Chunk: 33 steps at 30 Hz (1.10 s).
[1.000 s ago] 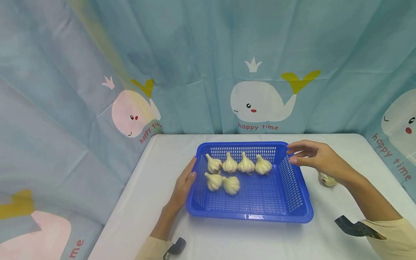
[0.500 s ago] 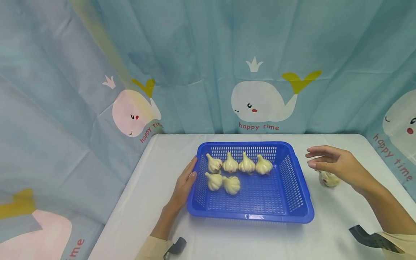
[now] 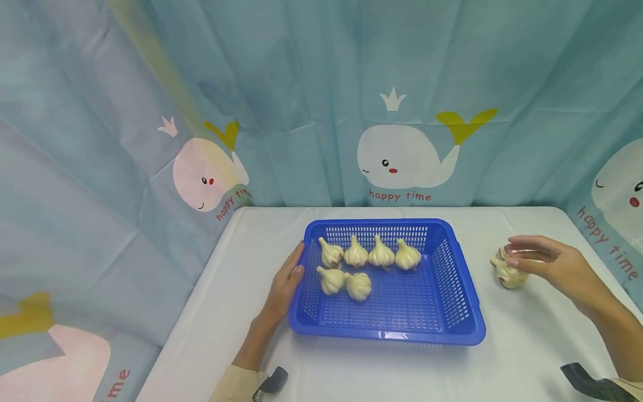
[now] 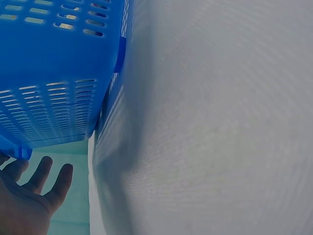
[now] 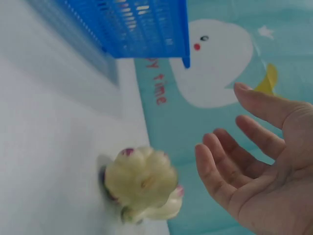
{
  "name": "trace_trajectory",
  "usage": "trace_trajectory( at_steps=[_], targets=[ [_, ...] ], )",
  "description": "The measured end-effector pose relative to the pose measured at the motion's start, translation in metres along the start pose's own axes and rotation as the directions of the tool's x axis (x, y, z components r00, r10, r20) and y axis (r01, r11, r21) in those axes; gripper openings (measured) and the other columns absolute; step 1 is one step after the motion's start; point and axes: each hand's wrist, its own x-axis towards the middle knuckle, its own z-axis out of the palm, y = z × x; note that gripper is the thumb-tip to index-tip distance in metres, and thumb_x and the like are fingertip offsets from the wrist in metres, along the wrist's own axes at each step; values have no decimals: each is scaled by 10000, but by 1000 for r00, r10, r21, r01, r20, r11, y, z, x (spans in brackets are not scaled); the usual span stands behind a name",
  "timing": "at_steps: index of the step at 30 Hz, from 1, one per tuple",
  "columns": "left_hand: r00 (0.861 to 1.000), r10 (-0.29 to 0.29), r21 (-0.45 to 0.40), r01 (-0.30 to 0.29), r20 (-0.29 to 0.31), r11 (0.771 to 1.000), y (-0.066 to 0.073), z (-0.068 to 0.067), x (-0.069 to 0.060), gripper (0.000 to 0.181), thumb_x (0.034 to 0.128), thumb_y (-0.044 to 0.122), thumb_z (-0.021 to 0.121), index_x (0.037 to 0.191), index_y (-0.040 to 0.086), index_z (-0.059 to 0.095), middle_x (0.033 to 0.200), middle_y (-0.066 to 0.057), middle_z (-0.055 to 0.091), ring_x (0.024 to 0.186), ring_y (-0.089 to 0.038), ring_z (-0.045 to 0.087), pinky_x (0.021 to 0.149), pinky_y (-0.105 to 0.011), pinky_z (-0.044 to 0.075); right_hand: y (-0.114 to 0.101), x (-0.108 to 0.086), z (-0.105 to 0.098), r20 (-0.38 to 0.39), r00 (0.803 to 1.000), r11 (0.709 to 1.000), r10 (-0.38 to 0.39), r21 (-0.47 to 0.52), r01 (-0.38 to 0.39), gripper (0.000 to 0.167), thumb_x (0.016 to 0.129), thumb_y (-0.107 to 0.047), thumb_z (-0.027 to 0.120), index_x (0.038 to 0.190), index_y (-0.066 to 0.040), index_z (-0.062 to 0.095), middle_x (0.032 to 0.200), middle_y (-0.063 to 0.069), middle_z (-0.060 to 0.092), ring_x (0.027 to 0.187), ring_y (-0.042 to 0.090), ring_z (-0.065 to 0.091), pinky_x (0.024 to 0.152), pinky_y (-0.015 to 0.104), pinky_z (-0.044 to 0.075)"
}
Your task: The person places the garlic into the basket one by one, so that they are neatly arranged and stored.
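Observation:
My left hand (image 3: 281,289) rests along the left side of a blue plastic basket (image 3: 382,335), its fingers extended against the rim. Several white garlic bulbs lie inside, a back row with one bulb (image 3: 381,254) among them and two more, including a front bulb (image 3: 358,286). To the right of the basket my right hand (image 3: 552,265) hovers with loosely bent fingers, holding nothing. Just beside and below its fingertips a garlic bulb (image 3: 509,276) lies on the table. Another bulb (image 5: 166,205) sits against it, mostly hidden by the fingers in the head view.
A white cloth covers the table (image 3: 341,371). Behind it and along the sides hang blue curtains (image 3: 301,162) printed with whales. Dark straps, such as the one on the left wrist (image 3: 273,381), show at both sleeves.
My right hand has moved right and slightly toward me, from above the basket's right rim to the garlic bulbs outside it. The left hand and the basket have stayed in place.

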Motion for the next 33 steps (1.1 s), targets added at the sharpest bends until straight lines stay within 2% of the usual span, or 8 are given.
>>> trace_trajectory(
  at_steps=[4,6,10,15,20,22,25,33],
  targets=[
    [1000,2,1,-2,0,1000,-1,0,0,561,1145,299,390,1686,176,306,1758,-39,264,1638,-254,205,1340,-435,154,11,-3,0,-32,999,999,29,-17,-30,678,1019,-389,722,1511,12,481,1329,-137,619,1396,386,517,1047,883,306],
    [1000,2,0,-2,0,1000,0,0,0,561,1145,298,390,1686,177,307,1758,-37,264,1638,-254,206,1340,-434,154,16,-4,-1,-43,998,999,40,-29,-41,701,1019,-406,719,1513,27,474,1312,-153,600,1369,375,528,1037,882,319],
    [1000,-3,-1,3,0,1000,0,0,-1,562,1144,305,393,1686,186,308,1757,-23,266,1637,-243,208,1340,-439,157,26,-5,-3,-54,997,998,52,-42,-54,720,1010,-431,726,1522,12,480,1161,-341,475,1125,0,538,997,867,359],
    [1000,-4,1,4,-2,1000,1,0,-1,562,1143,310,396,1684,188,312,1756,-17,271,1636,-238,212,1340,-450,160,37,-6,-6,-41,996,996,85,-37,-87,767,1009,-456,720,1570,-10,446,1244,-307,493,1283,376,540,1014,885,321],
    [1000,1,-8,-1,-2,1000,1,0,0,563,1141,304,397,1684,182,312,1756,-32,270,1637,-244,210,1341,-417,157,43,-6,-5,-33,991,989,127,-73,-129,815,1012,-475,708,1567,45,413,1448,156,628,1112,245,600,967,841,395],
    [1000,7,-11,-7,1,1000,1,0,0,562,1142,295,394,1685,175,309,1757,-46,267,1638,-249,206,1341,-383,152,44,-6,-3,-25,990,986,141,-85,-142,829,1026,-475,686,1564,80,386,1517,393,476,1160,391,614,942,823,419],
    [1000,14,-10,-14,2,1000,0,0,0,558,1145,284,387,1686,172,305,1758,-59,264,1639,-250,204,1335,-330,149,45,-6,-1,-24,986,980,162,-109,-164,836,1036,-491,663,1556,99,381,1534,440,405,1093,273,661,885,701,511],
    [1000,21,-11,-21,0,1000,0,0,0,555,1145,274,387,1683,162,311,1757,-61,267,1638,-255,205,1316,-237,140,49,-3,3,-27,982,976,189,-108,-191,834,1047,-486,645,1533,139,383,1529,461,378,1269,630,487,608,92,486]
  ],
)
